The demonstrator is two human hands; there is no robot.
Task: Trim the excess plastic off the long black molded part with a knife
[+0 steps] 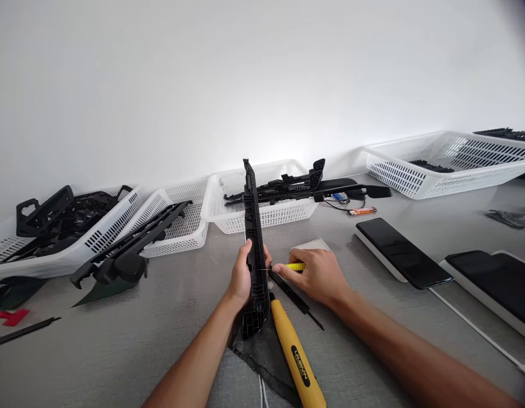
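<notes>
My left hand [240, 275] is closed around a long black plastic trim piece [256, 249], its ribbed side facing me, held upright over the table. Just right of it, my right hand [319, 273] pinches a small yellow-handled tool [296, 267]. A thin tip reaches from that tool to the trim's right edge; its exact kind is not clear. Below the hands lies a thick yellow handle [298, 357] with a black label, its narrow end beside the trim's lower end. A slim black strip [290, 292] rests on the table between the trim and my right hand.
White baskets with black plastic parts stand along the wall: left [113, 221], centre [232, 224] and right [419, 184]. Trim pieces [130, 249] lean on a basket at left. Phones [402, 252] on white boxes, a white cable [478, 328] and an orange lighter [362, 211] are at right.
</notes>
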